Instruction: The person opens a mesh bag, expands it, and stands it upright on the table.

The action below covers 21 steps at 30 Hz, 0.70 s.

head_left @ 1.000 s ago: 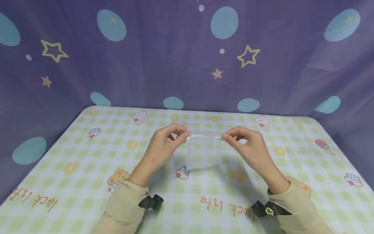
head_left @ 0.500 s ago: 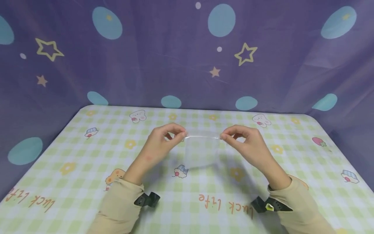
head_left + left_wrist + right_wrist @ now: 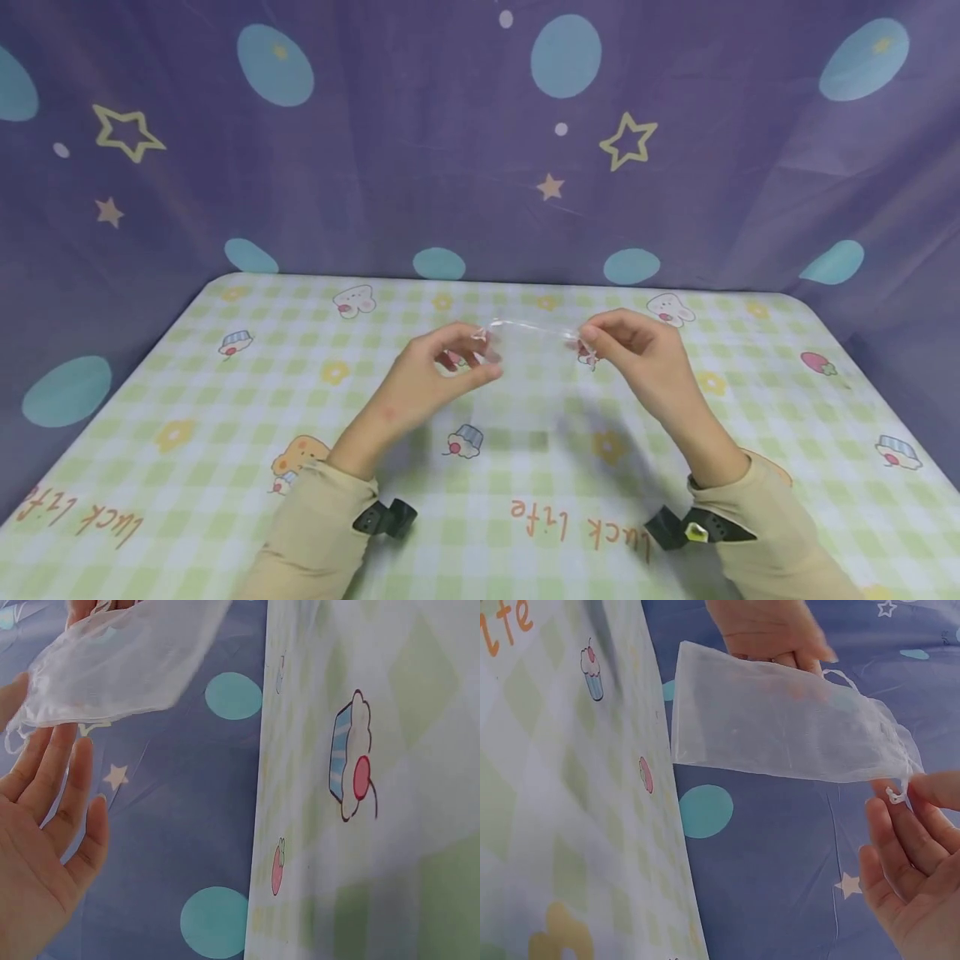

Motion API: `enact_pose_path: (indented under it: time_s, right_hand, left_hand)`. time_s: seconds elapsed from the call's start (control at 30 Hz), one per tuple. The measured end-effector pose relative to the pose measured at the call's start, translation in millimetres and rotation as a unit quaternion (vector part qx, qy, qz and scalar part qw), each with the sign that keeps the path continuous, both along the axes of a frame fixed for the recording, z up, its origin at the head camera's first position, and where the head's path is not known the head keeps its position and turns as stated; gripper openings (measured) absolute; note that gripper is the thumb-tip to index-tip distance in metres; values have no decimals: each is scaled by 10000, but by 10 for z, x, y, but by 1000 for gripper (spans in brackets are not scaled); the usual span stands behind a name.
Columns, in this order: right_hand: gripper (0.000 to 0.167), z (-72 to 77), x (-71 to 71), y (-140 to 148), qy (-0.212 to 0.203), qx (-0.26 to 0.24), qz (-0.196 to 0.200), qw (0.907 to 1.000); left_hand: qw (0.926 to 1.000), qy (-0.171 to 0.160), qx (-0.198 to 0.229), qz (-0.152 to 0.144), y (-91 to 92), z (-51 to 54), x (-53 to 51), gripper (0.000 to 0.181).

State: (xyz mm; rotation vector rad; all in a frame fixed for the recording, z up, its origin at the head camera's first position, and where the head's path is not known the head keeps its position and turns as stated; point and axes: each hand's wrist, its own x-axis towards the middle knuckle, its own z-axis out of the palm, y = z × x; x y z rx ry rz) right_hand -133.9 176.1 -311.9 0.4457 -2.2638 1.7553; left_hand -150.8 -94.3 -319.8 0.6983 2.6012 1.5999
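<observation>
- Purple cloth (image 3: 420,150), printed with teal ovals (image 3: 566,56) and stars (image 3: 628,142), hangs behind and beside the table in the head view.
- Green-and-white checked table cover (image 3: 465,542), same view: rounded far corners, printed rabbits (image 3: 354,302), cupcakes (image 3: 465,442), yellow flowers (image 3: 175,436) and orange lettering (image 3: 540,518) that reads upside down.
- Above it, between both hands, is the sheer pouch (image 3: 534,328), so clear that the checks show through. The left hand (image 3: 427,371) touches one end, thumb and fingertips parted; the right hand (image 3: 652,358) pinches the other end.
- Beige sleeves (image 3: 307,533) and dark wrist devices (image 3: 386,518) cover part of the near checks.
- Left wrist view: the table cover stands along the right, purple cloth along the left. The pouch slants across the top, in front of part of the right hand; the left hand's fingers are extended by its edge.
- Right wrist view: the table cover runs down the left. The pouch lies across the purple cloth, partly hiding the left hand behind; the right hand's thumb and finger pinch its gathered end, beside a white drawstring knot (image 3: 895,795).
</observation>
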Motion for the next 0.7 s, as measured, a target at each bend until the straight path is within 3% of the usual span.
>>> enact_pose_path:
  time_s: [0.27, 0.53, 0.7]
  right_hand:
    - [17, 12, -11, 30, 0, -102, -178, 9998]
    - [20, 11, -21, 25, -193, -278, 531, 9980]
    - [21, -5, 0, 11, -392, -131, 724, 9965]
  left_hand:
    - [9996, 262, -53, 4, 45, -52, 1, 15]
    - [9968, 604, 268, 448, 77, -39, -4, 6]
    - [9945, 696, 527, 579, 79, -37, -10, 7]
